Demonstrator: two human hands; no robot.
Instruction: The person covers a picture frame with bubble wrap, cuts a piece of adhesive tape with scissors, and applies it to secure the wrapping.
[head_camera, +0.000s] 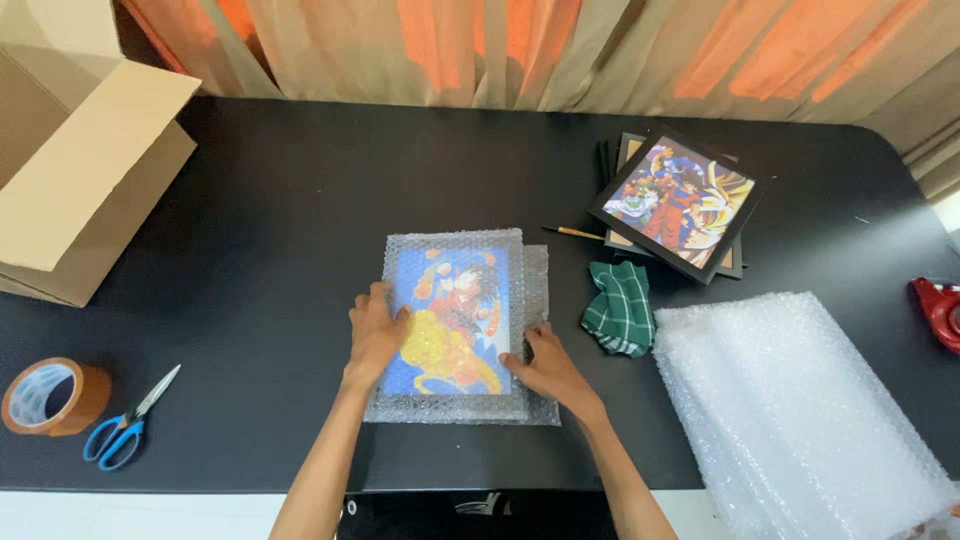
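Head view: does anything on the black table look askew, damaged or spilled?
Nothing is spilled or damaged. The stack of framed pictures sits skewed, its frames fanned unevenly, and the green checked cloth lies crumpled. Both hands press the bubble-wrapped picture, which lies square.

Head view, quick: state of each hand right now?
Left hand: open, pressed flat on the left edge of the bubble-wrapped picture.
Right hand: fingers curled at the picture's lower right edge, touching the wrap; a full grip cannot be told.
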